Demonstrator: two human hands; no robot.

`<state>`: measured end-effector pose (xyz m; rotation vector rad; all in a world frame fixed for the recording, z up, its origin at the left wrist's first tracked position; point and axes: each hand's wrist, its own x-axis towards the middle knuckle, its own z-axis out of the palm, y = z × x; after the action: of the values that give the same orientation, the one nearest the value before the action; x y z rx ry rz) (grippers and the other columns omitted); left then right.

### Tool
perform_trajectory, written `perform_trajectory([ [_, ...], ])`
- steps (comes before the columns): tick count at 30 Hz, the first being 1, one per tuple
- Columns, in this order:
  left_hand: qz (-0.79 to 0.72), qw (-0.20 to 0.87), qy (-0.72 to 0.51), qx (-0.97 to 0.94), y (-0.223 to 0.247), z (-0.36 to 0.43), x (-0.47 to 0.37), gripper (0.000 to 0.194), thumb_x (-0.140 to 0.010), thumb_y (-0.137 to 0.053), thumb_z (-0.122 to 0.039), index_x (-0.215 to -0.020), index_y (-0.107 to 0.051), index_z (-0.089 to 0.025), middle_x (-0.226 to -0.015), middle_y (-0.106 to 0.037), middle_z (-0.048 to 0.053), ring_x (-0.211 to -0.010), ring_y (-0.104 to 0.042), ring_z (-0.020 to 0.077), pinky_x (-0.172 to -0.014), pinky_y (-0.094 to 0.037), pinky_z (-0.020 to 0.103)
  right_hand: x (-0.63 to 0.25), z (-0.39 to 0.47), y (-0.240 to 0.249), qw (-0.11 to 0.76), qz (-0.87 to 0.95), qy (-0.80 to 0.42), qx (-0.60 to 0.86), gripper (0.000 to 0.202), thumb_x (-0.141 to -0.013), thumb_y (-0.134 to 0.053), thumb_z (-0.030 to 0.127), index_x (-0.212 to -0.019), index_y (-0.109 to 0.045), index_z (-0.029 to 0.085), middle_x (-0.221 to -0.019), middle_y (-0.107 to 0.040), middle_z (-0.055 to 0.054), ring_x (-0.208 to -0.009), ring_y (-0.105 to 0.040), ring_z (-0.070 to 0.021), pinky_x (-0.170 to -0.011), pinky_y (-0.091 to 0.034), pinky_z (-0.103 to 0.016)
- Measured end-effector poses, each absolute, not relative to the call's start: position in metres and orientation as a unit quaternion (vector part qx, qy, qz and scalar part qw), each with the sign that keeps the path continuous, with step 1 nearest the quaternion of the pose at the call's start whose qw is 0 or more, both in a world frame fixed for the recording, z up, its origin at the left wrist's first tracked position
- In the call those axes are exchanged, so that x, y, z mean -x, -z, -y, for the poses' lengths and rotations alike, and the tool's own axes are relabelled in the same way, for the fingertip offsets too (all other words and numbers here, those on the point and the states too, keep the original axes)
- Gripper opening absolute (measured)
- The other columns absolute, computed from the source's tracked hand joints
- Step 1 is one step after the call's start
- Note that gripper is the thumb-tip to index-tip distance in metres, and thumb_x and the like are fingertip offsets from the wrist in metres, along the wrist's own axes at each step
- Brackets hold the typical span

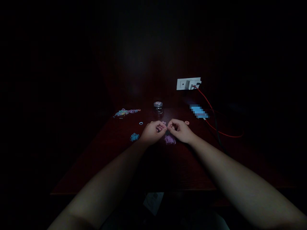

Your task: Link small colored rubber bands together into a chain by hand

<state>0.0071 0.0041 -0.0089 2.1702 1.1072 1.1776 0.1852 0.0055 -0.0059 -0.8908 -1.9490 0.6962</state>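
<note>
My left hand [154, 131] and my right hand [180, 130] meet over the middle of the dark red table, both closed in a pinch. Between their fingertips is a tiny pinkish hair tie [167, 127], mostly covered by the fingers. Just below the hands lies a pile of purple hair ties [170, 139]. A heap of blue hair ties [134, 137] sits left of my left hand, with a single blue hair tie [141, 123] behind it. Beyond my right hand rests an orange hair tie [187, 122]. More pinkish ones show partly behind the fingers.
A mixed heap of coloured hair ties [126, 112] lies at the back left. Behind my hands stands a clear lidded jar [158, 108]. At the right, a phone [199, 111] is beside a red cable [230, 134] running from a wall socket [188, 83]. The surroundings are very dark.
</note>
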Motion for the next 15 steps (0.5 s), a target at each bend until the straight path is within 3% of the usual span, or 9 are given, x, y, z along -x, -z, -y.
perform_trajectory([
  [15, -0.403, 0.234, -0.433, -0.771, 0.0106, -0.005, -0.0075, 0.015, -0.078, -0.059, -0.028, -0.08, -0.064, -0.014, -0.072, -0.064, 0.003, -0.062, -0.056, 0.0102, -0.057, -0.046, 0.02, -0.1853, -0.0054, 0.0056, 0.434, 0.78, -0.278, 0.354, 0.012, -0.079, -0.056, 0.025, -0.074, -0.055, 0.015, -0.059, -0.044, 0.003, -0.052, -0.036, -0.0085, -0.049, -0.029, -0.022],
])
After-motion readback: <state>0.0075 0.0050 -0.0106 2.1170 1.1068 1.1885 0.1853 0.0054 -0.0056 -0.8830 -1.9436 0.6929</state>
